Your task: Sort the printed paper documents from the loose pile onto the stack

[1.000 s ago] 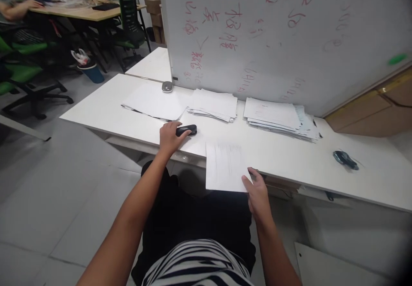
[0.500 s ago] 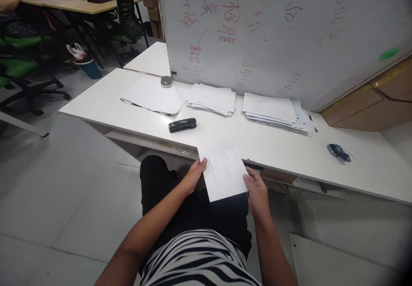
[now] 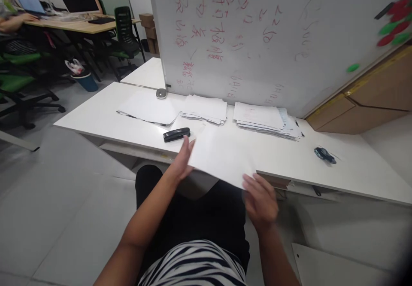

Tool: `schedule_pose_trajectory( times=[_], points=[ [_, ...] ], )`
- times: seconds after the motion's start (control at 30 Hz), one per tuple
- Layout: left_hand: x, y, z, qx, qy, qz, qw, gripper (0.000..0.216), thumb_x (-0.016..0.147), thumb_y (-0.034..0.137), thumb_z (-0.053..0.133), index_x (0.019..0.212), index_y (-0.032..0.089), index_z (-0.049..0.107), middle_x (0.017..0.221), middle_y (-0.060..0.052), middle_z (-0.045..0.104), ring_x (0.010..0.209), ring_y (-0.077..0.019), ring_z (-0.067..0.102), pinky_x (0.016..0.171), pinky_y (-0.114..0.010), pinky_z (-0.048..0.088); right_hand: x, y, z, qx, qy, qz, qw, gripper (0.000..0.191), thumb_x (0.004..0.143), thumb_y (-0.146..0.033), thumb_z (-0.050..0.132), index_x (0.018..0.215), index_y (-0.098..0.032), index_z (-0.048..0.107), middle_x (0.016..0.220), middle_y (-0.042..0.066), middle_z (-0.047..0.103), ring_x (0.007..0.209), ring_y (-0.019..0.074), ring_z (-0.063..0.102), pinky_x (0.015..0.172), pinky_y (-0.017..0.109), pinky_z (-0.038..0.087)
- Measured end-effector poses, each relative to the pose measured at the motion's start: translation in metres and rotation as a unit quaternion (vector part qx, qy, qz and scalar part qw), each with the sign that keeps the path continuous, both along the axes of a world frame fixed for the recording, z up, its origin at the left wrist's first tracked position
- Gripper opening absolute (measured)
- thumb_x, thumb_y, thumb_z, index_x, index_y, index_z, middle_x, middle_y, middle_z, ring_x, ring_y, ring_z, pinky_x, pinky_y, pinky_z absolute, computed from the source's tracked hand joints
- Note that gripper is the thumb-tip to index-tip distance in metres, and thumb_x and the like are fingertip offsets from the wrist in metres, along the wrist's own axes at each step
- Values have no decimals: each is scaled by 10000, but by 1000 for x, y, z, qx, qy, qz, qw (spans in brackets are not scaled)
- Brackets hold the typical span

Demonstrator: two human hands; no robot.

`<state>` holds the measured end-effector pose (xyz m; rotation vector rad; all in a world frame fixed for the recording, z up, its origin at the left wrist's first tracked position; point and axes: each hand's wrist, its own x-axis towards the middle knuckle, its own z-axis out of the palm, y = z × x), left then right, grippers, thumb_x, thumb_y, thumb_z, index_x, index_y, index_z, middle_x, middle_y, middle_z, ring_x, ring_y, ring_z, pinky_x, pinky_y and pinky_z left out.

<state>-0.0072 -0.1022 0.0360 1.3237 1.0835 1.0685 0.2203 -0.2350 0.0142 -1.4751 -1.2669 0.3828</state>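
A white sheet of paper (image 3: 222, 153) spans the gap between the two hands, over the front edge of the worktop (image 3: 96, 110). It looks blank and pale, slightly blurred, lying wide and slanting down to the right. The left hand (image 3: 182, 163) is at its left edge, fingers extended; the right hand (image 3: 260, 198), blurred, has fingertips at its near right corner. Whether either hand pinches it, I cannot tell. Half a second ago the paper was over the lap, showing lines of print, with the left thumb on its edge; now it sits farther forward. The black stapler (image 3: 177, 134) remains just beyond the left hand. Behind lie a middle paper stack (image 3: 205, 109) and a right-hand paper stack (image 3: 257, 116), before a whiteboard (image 3: 289, 75).
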Motion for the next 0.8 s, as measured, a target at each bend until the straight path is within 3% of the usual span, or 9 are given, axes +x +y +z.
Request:
schedule_pose_trajectory(
  times=[0.07,0.13,0.2,0.33,0.43,0.5,0.6,0.7,0.8],
  points=[
    [-9,0,-3,-96,-61,-39,993,808,832,754,166,1139,164,624,906,-128,700,958,-268,651,772,-382,516,-5,6,-2,-41,-30,85,995,362,666,-220,720,843,-534,688,1055,-88,691,1220,286,528,1093,600,355],
    [-16,-3,-11,-189,-101,-66,975,702,797,738,389,1077,149,649,842,-122,703,868,-271,664,734,-383,517,-10,9,-7,-66,-59,131,987,349,710,-235,688,883,-538,687,1162,-109,642,1300,270,445,1139,584,280],
    [-20,-7,-22,-232,-81,-68,967,578,732,630,614,1063,157,643,842,-98,708,805,-252,663,708,-370,514,-14,8,-17,-81,-72,152,982,318,727,-267,683,918,-521,691,1282,-123,563,1373,266,331,1162,575,221],
    [-21,-17,-34,-184,-17,-74,980,455,722,536,669,998,175,654,885,-47,701,793,-204,639,706,-320,489,-18,6,-44,-106,5,98,990,459,713,-360,706,1153,-455,618,1480,-91,353,1415,287,231,1157,560,216],
    [-18,-24,-21,-134,-10,-124,983,378,777,511,621,963,188,676,917,-31,696,854,-195,627,762,-309,476,-16,13,-51,-91,100,11,991,670,742,-365,684,1360,-399,426,1516,-15,310,1393,269,299,1128,529,289],
    [-15,-29,0,-101,-3,-152,983,337,796,490,607,944,201,695,924,-27,699,884,-199,625,797,-319,475,-12,23,-39,-52,137,3,989,780,765,-346,672,1436,-383,276,1532,12,276,1399,237,289,1130,493,294],
    [-10,-34,38,-19,-8,-196,980,264,814,441,606,920,228,720,999,-33,700,977,-220,618,891,-359,467,0,42,0,11,167,75,983,875,745,-333,707,1453,-386,195,1527,35,292,1396,217,297,1126,469,297],
    [-5,-30,62,61,-42,-191,979,234,803,400,634,928,223,721,1105,-49,678,1089,-243,585,948,-386,456,12,58,39,50,147,145,977,686,719,-325,745,1333,-314,439,1387,82,497,1304,254,444,1078,477,359],
    [-1,-13,55,57,-57,-126,989,367,761,392,683,1067,191,669,1133,-76,669,1089,-247,587,916,-375,477,15,73,43,100,126,103,982,333,773,-344,697,1080,-237,624,1162,84,647,1145,255,575,997,448,428]
  ],
)
